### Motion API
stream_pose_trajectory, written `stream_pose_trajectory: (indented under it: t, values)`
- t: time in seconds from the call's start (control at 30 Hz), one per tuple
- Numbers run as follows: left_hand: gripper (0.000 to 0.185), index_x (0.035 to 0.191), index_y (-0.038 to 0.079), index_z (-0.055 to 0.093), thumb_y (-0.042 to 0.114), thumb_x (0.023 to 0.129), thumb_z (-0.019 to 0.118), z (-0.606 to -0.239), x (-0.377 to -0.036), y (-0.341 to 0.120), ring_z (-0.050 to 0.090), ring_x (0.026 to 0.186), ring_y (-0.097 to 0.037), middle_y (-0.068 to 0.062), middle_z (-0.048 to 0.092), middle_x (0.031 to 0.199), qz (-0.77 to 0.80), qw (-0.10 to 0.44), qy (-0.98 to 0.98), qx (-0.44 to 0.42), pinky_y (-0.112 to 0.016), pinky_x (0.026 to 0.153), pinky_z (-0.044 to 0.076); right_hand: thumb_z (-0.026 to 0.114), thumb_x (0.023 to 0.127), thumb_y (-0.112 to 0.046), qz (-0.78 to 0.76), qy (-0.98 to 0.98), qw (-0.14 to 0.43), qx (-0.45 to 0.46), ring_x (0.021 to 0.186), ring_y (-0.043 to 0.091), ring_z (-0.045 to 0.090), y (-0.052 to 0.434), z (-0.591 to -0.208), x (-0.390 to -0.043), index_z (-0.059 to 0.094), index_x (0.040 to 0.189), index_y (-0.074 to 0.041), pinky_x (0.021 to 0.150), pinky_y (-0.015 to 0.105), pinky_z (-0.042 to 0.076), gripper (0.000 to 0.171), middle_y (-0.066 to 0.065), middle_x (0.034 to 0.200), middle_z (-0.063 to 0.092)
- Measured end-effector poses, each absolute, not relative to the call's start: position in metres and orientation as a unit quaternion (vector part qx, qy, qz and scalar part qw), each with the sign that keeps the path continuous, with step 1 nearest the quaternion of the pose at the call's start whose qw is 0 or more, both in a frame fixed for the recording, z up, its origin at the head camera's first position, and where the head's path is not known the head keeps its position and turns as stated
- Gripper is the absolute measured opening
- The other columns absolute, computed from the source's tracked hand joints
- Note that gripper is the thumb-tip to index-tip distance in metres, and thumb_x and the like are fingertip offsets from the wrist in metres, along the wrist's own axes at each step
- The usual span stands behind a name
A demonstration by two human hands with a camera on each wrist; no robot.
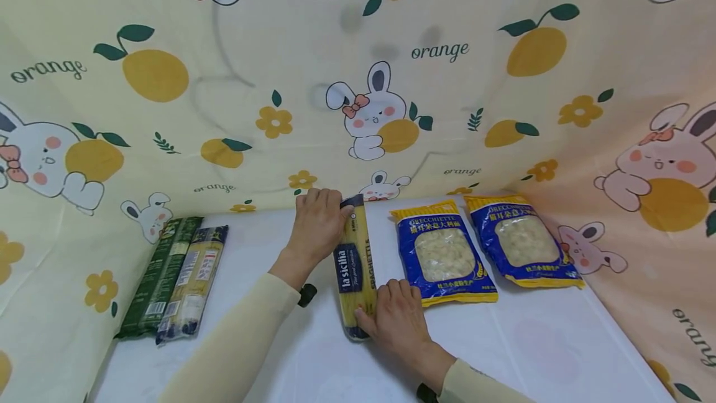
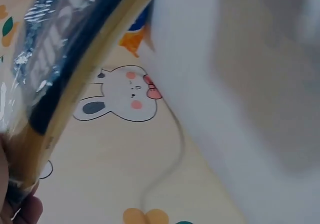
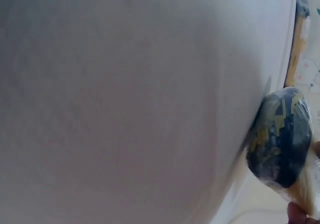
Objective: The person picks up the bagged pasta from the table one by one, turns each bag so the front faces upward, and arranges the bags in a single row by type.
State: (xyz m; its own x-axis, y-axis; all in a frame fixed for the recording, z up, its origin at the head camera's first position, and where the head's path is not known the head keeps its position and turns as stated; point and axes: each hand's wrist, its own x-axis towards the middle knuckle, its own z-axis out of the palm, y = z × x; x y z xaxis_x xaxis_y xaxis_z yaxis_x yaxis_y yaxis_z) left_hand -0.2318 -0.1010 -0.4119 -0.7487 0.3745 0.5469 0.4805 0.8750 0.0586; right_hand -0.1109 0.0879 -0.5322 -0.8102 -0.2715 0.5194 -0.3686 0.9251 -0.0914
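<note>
- Two blue orecchiette bags point(image 1: 444, 254) lie just right of my spaghetti pack point(image 1: 354, 266) mid-bench point(image 1: 537, 341).
- Left hand point(image 1: 317, 224) fingers clamp its far end, right hand point(image 1: 396, 316) fingers its near end.
- Two more pasta packs point(image 1: 173, 278) lie far left.

The white table surface point(image 1: 537, 341) offers open passage along its near edge and across the strip between the two long dark spaghetti packets point(image 1: 173, 278) at the left and the yellow-and-blue spaghetti packet point(image 1: 354, 266) at the centre. To the right of that packet, the two blue-and-yellow orecchiette bags point(image 1: 486, 247) lie just beside each other, leaving only narrow gaps. The cream printed fabric backdrop point(image 1: 358, 79) closes the table at the rear and both sides.
</note>
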Motion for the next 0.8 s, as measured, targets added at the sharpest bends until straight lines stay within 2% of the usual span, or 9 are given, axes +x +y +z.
stream_pose_trajectory:
  t: [0.13,0.33,0.53,0.7,0.8]
  values:
    - [0.032,0.102,0.004,0.054,0.032,0.114,0.044,-0.420,-0.235,-0.100,0.055,0.098,-0.033,-0.010,0.058,0.091,-0.067,0.282,-0.931,-0.223,-0.051,0.093,0.042,0.075,0.086,-0.057,0.102,-0.954,0.233,0.158,0.076,0.025,0.044,0.087,-0.529,-0.107,0.051,0.074,-0.012,0.070,0.037,0.034,0.053,0.001,0.073,0.042]
    - [0.032,0.105,0.005,0.056,0.030,0.116,0.038,-0.438,-0.241,-0.101,0.059,0.103,-0.034,-0.012,0.067,0.098,-0.032,0.254,-0.947,-0.193,-0.056,0.103,0.040,0.074,0.088,-0.057,0.095,-0.966,0.188,0.150,0.076,0.021,0.041,0.084,-0.523,-0.102,0.051,0.073,-0.014,0.070,0.035,0.032,0.050,-0.002,0.072,0.037]
    - [0.032,0.100,0.007,0.054,0.030,0.115,0.040,-0.457,-0.253,-0.100,0.061,0.100,-0.032,-0.011,0.068,0.094,-0.026,0.239,-0.952,-0.190,-0.057,0.103,0.041,0.073,0.088,-0.057,0.087,-0.969,0.175,0.148,0.075,0.020,0.038,0.085,-0.522,-0.101,0.052,0.072,-0.014,0.069,0.035,0.031,0.051,-0.002,0.071,0.037]
    - [0.031,0.101,0.006,0.056,0.031,0.115,0.043,-0.466,-0.259,-0.094,0.063,0.101,-0.033,-0.013,0.071,0.099,-0.038,0.246,-0.949,-0.196,-0.059,0.104,0.041,0.074,0.087,-0.056,0.085,-0.966,0.195,0.146,0.074,0.021,0.039,0.087,-0.526,-0.103,0.052,0.071,-0.013,0.068,0.035,0.032,0.051,-0.001,0.071,0.038]
    - [0.031,0.109,0.003,0.063,0.032,0.112,0.051,-0.473,-0.258,-0.093,0.064,0.108,-0.034,-0.014,0.073,0.108,-0.040,0.225,-0.954,-0.194,-0.062,0.107,0.041,0.073,0.090,-0.057,0.085,-0.968,0.186,0.147,0.074,0.022,0.041,0.089,-0.528,-0.104,0.055,0.072,-0.012,0.068,0.036,0.033,0.052,0.000,0.071,0.040]
